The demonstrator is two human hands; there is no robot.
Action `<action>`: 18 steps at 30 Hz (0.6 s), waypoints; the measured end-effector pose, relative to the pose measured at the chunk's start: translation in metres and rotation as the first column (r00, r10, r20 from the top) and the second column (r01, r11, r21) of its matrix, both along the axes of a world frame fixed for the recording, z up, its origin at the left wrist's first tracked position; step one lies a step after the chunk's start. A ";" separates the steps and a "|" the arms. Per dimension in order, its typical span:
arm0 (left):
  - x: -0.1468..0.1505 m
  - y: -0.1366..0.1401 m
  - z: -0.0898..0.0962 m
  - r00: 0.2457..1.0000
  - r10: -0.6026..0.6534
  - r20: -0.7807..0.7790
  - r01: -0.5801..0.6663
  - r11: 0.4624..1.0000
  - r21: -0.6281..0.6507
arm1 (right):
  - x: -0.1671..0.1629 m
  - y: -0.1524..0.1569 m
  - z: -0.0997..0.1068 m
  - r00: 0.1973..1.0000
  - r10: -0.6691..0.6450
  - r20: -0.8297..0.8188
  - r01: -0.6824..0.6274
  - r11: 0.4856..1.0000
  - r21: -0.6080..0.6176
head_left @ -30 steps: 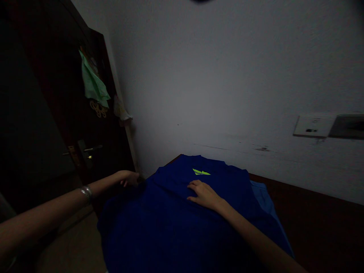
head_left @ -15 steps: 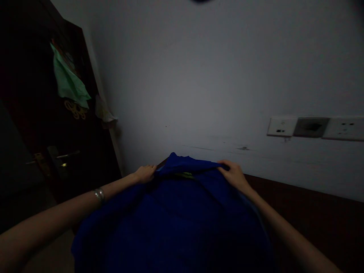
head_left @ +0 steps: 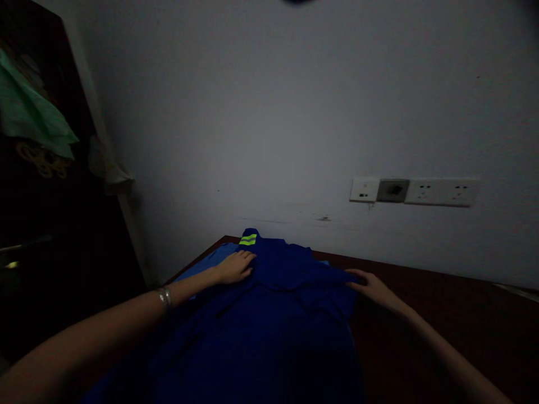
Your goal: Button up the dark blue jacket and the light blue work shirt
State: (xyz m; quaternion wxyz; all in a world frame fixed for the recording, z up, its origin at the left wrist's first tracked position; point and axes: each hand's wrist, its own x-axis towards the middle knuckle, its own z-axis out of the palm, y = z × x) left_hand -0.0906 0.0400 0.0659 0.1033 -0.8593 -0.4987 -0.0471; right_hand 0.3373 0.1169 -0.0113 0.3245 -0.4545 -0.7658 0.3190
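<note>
A dark blue garment (head_left: 269,325), likely a work jacket, lies spread toward the wall, its near part dropping into shadow. A yellow-green reflective band (head_left: 248,239) shows at its far left corner. My left hand (head_left: 234,266) rests on the cloth just below that band, palm down with fingers extended. At the garment's right edge, my right hand (head_left: 370,286) pinches the fabric between thumb and fingers. Some lighter blue cloth (head_left: 213,259) shows beneath the garment on the left.
The garment lies on a dark reddish-brown tabletop (head_left: 438,303) against a pale wall (head_left: 269,129). Wall sockets (head_left: 421,192) sit to the right. On the left is a dark door (head_left: 63,235) with a green cloth (head_left: 33,109) hanging on it.
The garment, held up by both hands before, now lies lower and flatter, uncovering its reflective band. My left hand lies on top; my right hand has moved right and down. The view has turned right.
</note>
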 end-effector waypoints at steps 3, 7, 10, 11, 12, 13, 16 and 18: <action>0.044 0.008 -0.001 0.987 -0.139 0.079 0.144 0.988 -0.057 | -0.013 -0.004 0.011 0.999 -0.010 0.031 0.009 1.000 0.018; 0.093 0.036 -0.009 0.906 -0.196 0.376 0.259 0.958 -0.124 | -0.025 -0.006 0.031 0.986 -0.051 0.159 0.033 0.993 0.112; 0.111 0.072 -0.012 0.730 0.053 0.681 0.104 0.977 -0.187 | -0.033 -0.006 0.041 0.972 0.000 0.234 -0.039 0.986 0.161; 0.112 0.084 -0.013 0.631 0.179 0.754 0.013 0.970 -0.241 | -0.036 -0.006 0.044 0.963 0.018 0.267 -0.065 0.984 0.167; 0.113 0.095 -0.013 0.573 0.244 0.782 -0.046 0.963 -0.267 | -0.039 -0.006 0.045 0.952 0.034 0.304 -0.089 0.982 0.169; 0.112 0.104 -0.014 0.521 0.298 0.800 -0.094 0.952 -0.293 | -0.044 -0.006 0.047 0.940 0.042 0.339 -0.104 0.980 0.168; 0.111 0.115 -0.028 0.412 0.394 0.821 -0.188 0.919 -0.347 | -0.062 -0.005 0.052 0.908 0.053 0.416 -0.140 0.973 0.183; 0.113 0.111 -0.045 0.356 0.419 0.835 -0.216 0.906 -0.363 | -0.077 -0.004 0.055 0.893 0.070 0.445 -0.179 0.962 0.207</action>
